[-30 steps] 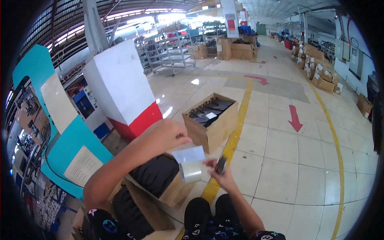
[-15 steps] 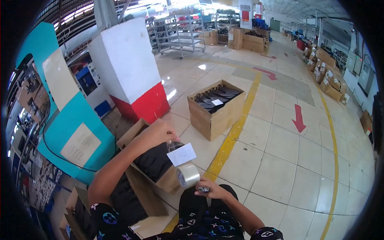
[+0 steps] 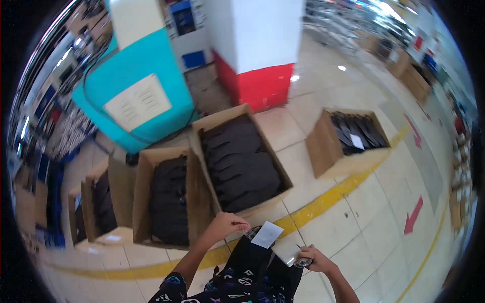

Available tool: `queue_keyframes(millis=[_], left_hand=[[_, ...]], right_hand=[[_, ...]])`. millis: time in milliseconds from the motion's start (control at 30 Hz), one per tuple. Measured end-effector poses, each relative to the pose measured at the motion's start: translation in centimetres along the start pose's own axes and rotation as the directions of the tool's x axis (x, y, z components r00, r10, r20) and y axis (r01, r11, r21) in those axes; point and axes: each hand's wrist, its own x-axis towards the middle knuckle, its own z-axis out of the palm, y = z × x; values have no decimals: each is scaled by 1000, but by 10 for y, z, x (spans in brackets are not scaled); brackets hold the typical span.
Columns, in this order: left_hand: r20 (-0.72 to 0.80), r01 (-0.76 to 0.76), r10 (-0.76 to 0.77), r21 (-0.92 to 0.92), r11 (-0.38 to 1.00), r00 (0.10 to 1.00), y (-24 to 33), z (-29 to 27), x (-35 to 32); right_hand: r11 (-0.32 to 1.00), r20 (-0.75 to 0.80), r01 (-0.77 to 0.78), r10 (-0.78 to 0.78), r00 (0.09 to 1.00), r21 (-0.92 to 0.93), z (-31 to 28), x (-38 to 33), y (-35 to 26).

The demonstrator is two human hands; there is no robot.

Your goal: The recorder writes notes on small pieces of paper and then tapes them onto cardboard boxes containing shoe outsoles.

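My left hand (image 3: pixel 226 225) is closed in a pinch in front of my lap, on what looks like the end of a clear tape strip. A white paper slip (image 3: pixel 267 235) hangs beside its fingertips, seemingly stuck to that strip. At its right is a wide roll of clear tape (image 3: pixel 287 252). My right hand (image 3: pixel 318 260) grips the roll's holder, whose dark and silver end shows at the fingers. Just beyond my left hand stands an open carton (image 3: pixel 283 188) packed with dark, flat, curved pieces.
More open cartons (image 3: pixel 143 202) of dark pieces line up at the left. Another carton (image 3: pixel 323 151) with a white slip on top stands by the yellow floor line (image 3: pixel 323 204). Behind are a teal machine (image 3: pixel 136 55) and a red-and-white pillar (image 3: pixel 265 86).
My view has swung left and down towards the cartons. My left hand has come down and nearer to my lap; the slip and tape roll remain between my hands.
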Motion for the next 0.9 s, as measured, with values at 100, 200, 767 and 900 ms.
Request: queue_keyframes(millis=[100, 200, 767, 900], left_hand=[[-172, 117, -130, -86, 989, 976, 9, 3, -24], [-243, 267, -294, -136, 954, 924, 14, 14, -35], [-276, 377, -499, -394, 838, 821, -57, 118, -47], [-455, 277, -378, -275, 921, 806, -85, 148, -74]], right_hand=[[998, 123, -32, 37, 992, -49, -43, 25, -15], [988, 278, -34, 76, 958, -153, -76, 48, -24], [983, 241, 65, -22, 970, -171, -39, 15, 84], [929, 217, 168, -98, 971, -330, -14, 25, 84]])
